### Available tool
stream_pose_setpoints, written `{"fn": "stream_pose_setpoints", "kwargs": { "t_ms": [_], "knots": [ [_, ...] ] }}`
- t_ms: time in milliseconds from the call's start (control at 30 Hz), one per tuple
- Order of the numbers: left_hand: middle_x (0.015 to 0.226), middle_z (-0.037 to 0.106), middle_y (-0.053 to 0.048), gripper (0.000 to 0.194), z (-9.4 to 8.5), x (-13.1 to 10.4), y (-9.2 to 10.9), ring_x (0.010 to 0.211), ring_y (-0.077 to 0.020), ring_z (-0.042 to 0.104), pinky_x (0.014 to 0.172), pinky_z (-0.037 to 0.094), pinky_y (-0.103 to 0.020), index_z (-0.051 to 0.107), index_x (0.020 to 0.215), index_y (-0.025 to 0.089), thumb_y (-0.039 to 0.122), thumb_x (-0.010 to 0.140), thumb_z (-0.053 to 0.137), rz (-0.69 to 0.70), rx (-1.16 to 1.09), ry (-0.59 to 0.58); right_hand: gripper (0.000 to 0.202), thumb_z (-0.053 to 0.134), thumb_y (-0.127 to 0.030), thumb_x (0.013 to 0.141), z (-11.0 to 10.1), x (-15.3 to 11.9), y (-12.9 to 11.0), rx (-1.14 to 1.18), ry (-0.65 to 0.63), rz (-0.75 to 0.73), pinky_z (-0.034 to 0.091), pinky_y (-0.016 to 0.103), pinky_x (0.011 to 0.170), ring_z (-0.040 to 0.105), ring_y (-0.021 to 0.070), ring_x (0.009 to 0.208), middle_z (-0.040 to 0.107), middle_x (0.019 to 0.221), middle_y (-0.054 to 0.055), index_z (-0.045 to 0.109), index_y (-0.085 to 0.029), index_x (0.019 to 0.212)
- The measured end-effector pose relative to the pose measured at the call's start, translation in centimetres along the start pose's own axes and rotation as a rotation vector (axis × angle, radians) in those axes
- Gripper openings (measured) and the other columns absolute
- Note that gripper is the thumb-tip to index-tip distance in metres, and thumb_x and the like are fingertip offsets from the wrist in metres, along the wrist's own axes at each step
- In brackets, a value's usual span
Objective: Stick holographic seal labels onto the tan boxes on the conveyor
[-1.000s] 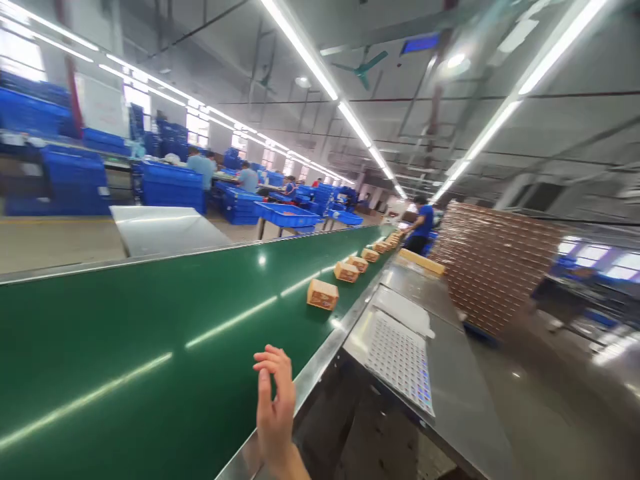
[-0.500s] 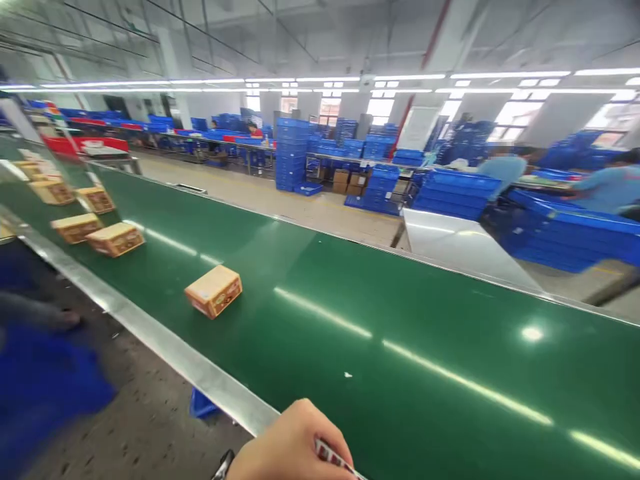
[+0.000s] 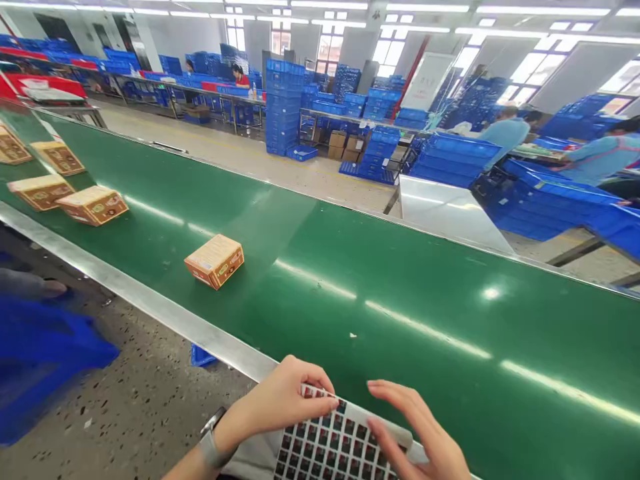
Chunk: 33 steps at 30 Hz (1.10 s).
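My left hand [image 3: 277,403], with a watch at the wrist, pinches the top edge of a sheet of stickers [image 3: 323,443] between thumb and fingers. Rows of small dark rectangles with red marks cover this white sheet. Over its right corner hovers my right hand [image 3: 425,430], thumb and fingers apart; whether the thumb touches the sheet I cannot tell. Both hands are at the near edge of a green conveyor belt [image 3: 310,307]. Farther up the belt, a brown and cream box [image 3: 216,260] lies on its own.
Several more boxes [image 3: 95,205] stand on the belt at left. A metal rail [image 3: 190,320] runs along its near side. Blue fabric [image 3: 45,360] and part of a person's hand show at lower left. Blue crates [image 3: 285,107] and seated people [image 3: 510,130] are beyond the belt.
The view has tilted down. My right hand has come into the picture, and much more of the sticker sheet in my left hand shows.
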<state>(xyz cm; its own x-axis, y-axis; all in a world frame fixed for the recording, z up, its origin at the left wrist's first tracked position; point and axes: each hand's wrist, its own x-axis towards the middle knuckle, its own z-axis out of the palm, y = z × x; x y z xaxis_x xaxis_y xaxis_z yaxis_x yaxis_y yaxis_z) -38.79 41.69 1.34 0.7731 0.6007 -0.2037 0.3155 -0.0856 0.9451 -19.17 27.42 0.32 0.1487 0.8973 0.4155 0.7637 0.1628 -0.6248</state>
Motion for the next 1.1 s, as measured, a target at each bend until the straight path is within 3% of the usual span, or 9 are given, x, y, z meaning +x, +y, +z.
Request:
{"fn": "stream_pose_setpoints", "kwargs": {
  "t_ms": [133, 333, 433, 600, 800, 933, 1100],
  "knots": [
    [0.071, 0.074, -0.001, 0.019, -0.1, -0.9, 0.2, 0.064, -0.0136, 0.06, 0.055, 0.041, -0.019, 0.079, 0.082, 0.016, 0.032, 0.075, 0.07, -0.074, -0.092, -0.032, 0.032, 0.057, -0.056, 0.096, 1.9, 0.8, -1.7, 0.154, -0.007, 0.175, 0.056, 0.023, 0.064, 0.067, 0.0164, 0.066, 0.069, 0.075, 0.002, 0.073, -0.027, 0.096],
    [0.067, 0.072, -0.001, 0.016, -0.7, -1.3, 0.0, 0.06, -0.0124, 0.056, 0.055, 0.039, -0.02, 0.079, 0.074, 0.015, 0.029, 0.075, 0.07, -0.107, -0.088, -0.075, 0.041, 0.051, -0.062, 0.096, 2.1, -0.4, -2.7, 0.209, 0.065, 0.274, 0.051, 0.024, 0.059, 0.063, 0.0164, 0.061, 0.066, 0.069, 0.0, 0.074, -0.028, 0.089],
    [0.066, 0.072, -0.002, 0.02, -0.7, -1.3, 0.1, 0.061, -0.013, 0.056, 0.057, 0.039, -0.021, 0.079, 0.073, 0.015, 0.031, 0.078, 0.068, -0.085, -0.067, -0.108, 0.035, 0.051, -0.057, 0.099, 1.3, -0.6, -2.5, 0.213, 0.003, 0.255, 0.052, 0.026, 0.062, 0.064, 0.0176, 0.064, 0.066, 0.071, 0.0, 0.073, -0.029, 0.094],
    [0.068, 0.073, -0.003, 0.024, -0.2, -1.5, 0.6, 0.062, -0.0134, 0.055, 0.059, 0.039, -0.022, 0.08, 0.075, 0.014, 0.03, 0.082, 0.065, -0.043, -0.026, -0.122, 0.016, 0.06, -0.042, 0.098, 0.3, -0.7, -2.1, 0.091, -0.111, 0.102, 0.053, 0.026, 0.07, 0.068, 0.016, 0.075, 0.072, 0.084, -0.001, 0.068, -0.033, 0.108],
    [0.072, 0.076, -0.007, 0.026, 0.2, -1.9, 0.6, 0.064, -0.0162, 0.059, 0.061, 0.041, -0.023, 0.082, 0.079, 0.014, 0.034, 0.082, 0.066, -0.042, -0.024, -0.142, 0.017, 0.053, -0.028, 0.101, 0.4, -0.3, -2.7, 0.041, -0.285, 0.022, 0.053, 0.028, 0.066, 0.067, 0.0159, 0.072, 0.072, 0.083, 0.0, 0.064, -0.027, 0.088],
    [0.075, 0.077, -0.008, 0.025, -0.1, -2.0, 0.5, 0.063, -0.0161, 0.057, 0.06, 0.041, -0.024, 0.083, 0.083, 0.015, 0.035, 0.079, 0.068, -0.062, -0.088, -0.166, 0.018, 0.047, -0.019, 0.102, 0.4, -0.3, -3.1, 0.032, -0.274, 0.034, 0.051, 0.027, 0.066, 0.064, 0.015, 0.071, 0.069, 0.081, -0.001, 0.058, -0.025, 0.089],
    [0.064, 0.066, -0.005, 0.033, -0.5, -2.2, 0.5, 0.057, -0.0132, 0.044, 0.054, 0.031, -0.023, 0.08, 0.08, 0.012, 0.042, 0.081, 0.065, -0.06, -0.132, -0.174, 0.021, 0.041, -0.022, 0.106, 0.4, -0.7, -3.6, 0.021, -0.213, 0.059, 0.048, 0.028, 0.067, 0.062, 0.0151, 0.071, 0.066, 0.08, -0.002, 0.055, -0.026, 0.09]
  ]
}}
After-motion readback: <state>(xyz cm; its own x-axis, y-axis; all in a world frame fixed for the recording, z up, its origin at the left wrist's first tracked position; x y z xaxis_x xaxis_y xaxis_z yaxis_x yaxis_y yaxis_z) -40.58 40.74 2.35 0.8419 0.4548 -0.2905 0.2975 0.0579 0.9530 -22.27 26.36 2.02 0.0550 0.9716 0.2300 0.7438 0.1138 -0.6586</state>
